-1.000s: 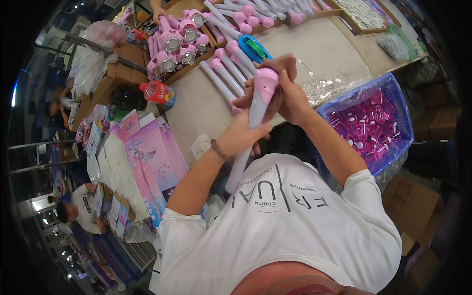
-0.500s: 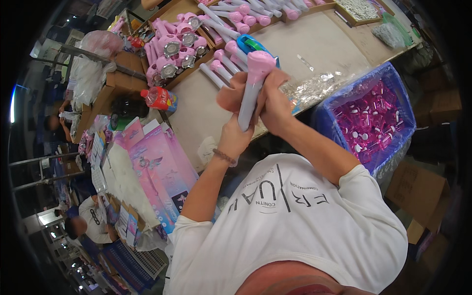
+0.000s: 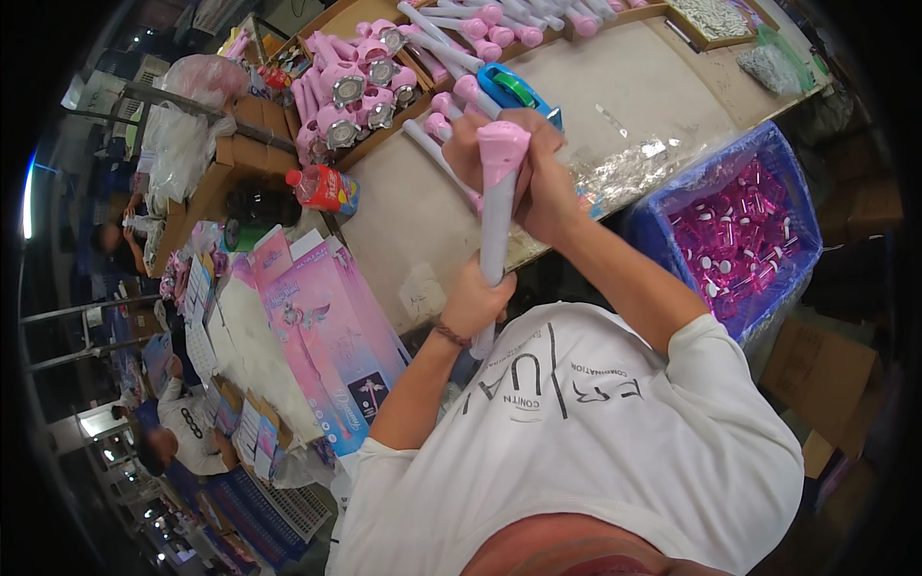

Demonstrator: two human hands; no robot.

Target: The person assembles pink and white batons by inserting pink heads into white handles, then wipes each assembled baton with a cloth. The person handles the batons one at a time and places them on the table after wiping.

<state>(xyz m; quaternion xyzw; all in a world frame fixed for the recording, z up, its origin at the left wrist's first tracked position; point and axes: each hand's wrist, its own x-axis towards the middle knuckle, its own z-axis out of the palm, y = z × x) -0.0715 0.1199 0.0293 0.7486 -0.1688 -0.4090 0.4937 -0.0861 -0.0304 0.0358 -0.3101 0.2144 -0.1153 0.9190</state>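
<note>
A toy wand with a pink head [image 3: 502,146] and a whitish tube handle [image 3: 496,226] stands slanted in front of me over the table edge. My left hand [image 3: 477,296] is closed round the lower tube, whose end shows below the fist near my shirt. Higher up, my right hand [image 3: 545,192] wraps behind the wand just under the pink head, fingers showing on its left side. Beyond the hands lie several more pink-and-white wands [image 3: 432,144] on the table and a blue tape dispenser with a green roll [image 3: 519,91].
Pink parts with silvery round fronts [image 3: 351,91] fill a box at the back left. A red-capped bottle [image 3: 325,189] and printed pink-blue cardboard [image 3: 322,322] are at left. A blue bin [image 3: 812,226] of magenta pieces stands right. A co-worker [image 3: 187,427] sits far left.
My left hand has slid down and nearer to me along the tube. My right hand's fingers, spread and blurred before, are now closed round the wand's upper part. The view has shifted slightly.
</note>
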